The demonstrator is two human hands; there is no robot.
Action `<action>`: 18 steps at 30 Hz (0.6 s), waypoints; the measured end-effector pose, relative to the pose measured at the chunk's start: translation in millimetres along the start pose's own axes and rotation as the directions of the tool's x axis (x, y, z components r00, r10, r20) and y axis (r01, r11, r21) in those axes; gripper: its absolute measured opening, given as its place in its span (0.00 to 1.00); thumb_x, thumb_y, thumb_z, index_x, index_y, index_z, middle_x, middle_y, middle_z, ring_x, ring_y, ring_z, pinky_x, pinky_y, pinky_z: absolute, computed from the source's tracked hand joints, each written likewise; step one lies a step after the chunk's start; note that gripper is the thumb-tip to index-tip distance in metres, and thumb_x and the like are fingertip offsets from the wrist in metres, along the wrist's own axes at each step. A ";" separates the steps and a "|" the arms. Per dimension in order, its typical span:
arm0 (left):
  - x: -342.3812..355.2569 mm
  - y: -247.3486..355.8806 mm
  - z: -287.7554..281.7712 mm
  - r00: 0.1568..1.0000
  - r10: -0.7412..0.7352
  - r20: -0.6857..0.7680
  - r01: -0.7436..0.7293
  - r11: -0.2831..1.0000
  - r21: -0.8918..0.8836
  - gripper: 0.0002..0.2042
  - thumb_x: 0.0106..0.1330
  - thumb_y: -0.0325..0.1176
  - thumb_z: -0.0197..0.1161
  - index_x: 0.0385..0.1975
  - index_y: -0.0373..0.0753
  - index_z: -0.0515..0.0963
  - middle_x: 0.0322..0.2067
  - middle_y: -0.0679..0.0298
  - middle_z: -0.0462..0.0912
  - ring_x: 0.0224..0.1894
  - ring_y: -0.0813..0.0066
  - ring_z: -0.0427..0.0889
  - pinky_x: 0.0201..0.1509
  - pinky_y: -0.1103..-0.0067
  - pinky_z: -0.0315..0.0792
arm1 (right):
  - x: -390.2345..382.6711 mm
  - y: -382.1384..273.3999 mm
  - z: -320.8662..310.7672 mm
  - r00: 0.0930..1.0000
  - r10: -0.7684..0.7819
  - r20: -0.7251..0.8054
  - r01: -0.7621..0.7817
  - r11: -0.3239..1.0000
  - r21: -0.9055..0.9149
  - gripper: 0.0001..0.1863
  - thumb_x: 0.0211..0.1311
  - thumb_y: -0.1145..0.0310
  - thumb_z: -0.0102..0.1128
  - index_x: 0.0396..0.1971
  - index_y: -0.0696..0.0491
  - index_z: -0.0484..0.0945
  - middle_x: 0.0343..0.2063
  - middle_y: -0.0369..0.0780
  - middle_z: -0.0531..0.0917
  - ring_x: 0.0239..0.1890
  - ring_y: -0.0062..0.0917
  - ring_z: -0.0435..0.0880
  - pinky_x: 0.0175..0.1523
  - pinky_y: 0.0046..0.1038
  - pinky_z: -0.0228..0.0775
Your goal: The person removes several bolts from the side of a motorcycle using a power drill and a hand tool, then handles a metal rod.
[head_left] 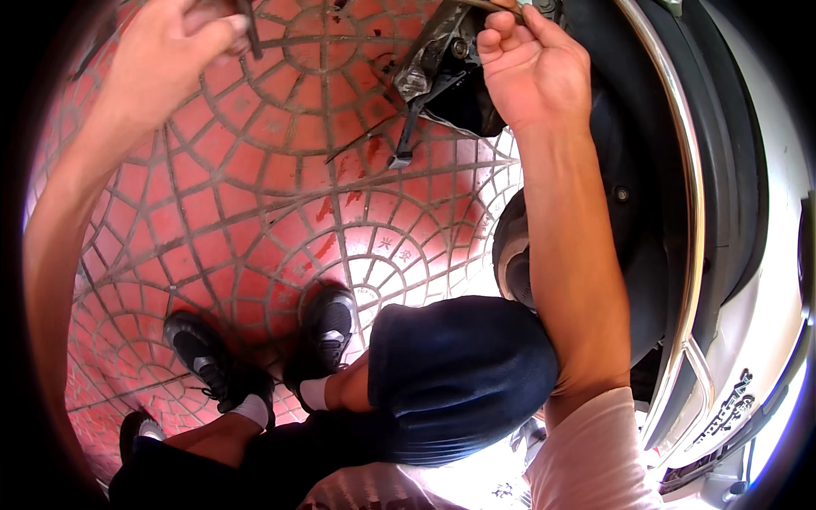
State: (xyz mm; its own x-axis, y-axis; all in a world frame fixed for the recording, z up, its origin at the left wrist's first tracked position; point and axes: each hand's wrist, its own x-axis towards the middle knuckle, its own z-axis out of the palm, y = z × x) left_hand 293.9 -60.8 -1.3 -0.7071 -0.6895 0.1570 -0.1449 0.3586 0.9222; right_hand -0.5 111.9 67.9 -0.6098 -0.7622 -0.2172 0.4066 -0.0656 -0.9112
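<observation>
My left hand [191, 42] is at the upper left with its fingers curled round a dark, narrow bar [252, 32]. The bar's upper end runs out of the frame, so its kind does not show. At the top, right of the middle, my right hand [540, 72] is palm up, and its thumb and forefinger pinch a thin brownish rod [489, 5] at the picture's edge. Just left of that hand sits the greasy metal underside [421, 72] of a white scooter [739, 340]. A dark stand-like lever [404, 140] sticks out below it.
Along the right side runs a chrome guard bar [693, 187], beside the scooter's black wheel area [616, 246]. Red patterned paving [255, 195] with dark red stains [325, 208] lies below. Black shoes [330, 323] and a knee in dark shorts [459, 382] fill the lower part.
</observation>
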 end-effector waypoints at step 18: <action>-12.0 42.6 -9.2 0.575 -0.534 0.620 0.818 0.391 -0.422 0.41 0.76 0.66 0.39 0.29 0.27 0.81 0.34 0.35 0.87 0.28 0.49 0.90 0.20 0.62 0.85 | -3.4 1.4 -5.5 0.998 0.025 0.064 -0.025 1.000 -0.005 0.11 0.80 0.67 0.45 0.49 0.56 0.75 0.40 0.42 0.87 0.32 0.25 0.85 0.37 0.27 0.81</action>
State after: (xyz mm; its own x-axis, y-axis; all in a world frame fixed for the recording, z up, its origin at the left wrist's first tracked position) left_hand 302.6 -43.1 39.4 -0.7584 -0.1974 -0.6211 -0.3430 -0.6895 0.6379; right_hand -1.6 118.0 65.5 -0.5549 -0.8031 -0.2170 0.4178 -0.0435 -0.9075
